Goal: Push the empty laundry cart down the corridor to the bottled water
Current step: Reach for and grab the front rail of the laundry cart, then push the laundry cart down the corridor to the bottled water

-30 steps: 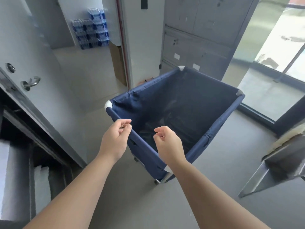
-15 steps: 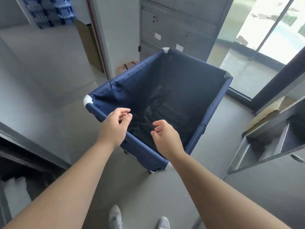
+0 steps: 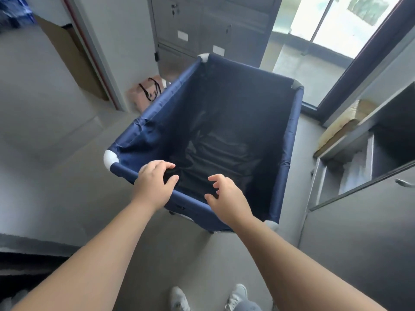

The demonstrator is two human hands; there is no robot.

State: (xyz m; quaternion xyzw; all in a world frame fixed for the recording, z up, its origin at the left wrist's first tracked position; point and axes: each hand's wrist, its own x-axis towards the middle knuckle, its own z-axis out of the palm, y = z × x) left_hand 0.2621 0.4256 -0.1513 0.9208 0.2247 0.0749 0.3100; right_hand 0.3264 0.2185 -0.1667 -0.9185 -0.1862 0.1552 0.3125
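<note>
Single view only: head-worn wide-angle camera, looking forward and steeply down from standing height. Own grey sneakers (image 3: 235,296) at bottom edge, both bare forearms reaching up from lower corners. Navy fabric laundry cart with white corner joints (image 3: 289,140) fills centre, close. Grey metal cabinet (image 3: 202,23) at top centre, glass door (image 3: 336,23) top right, open doorway top left. Strong edge distortion; straight lines bow outward. No second view, so nothing shared.
</note>
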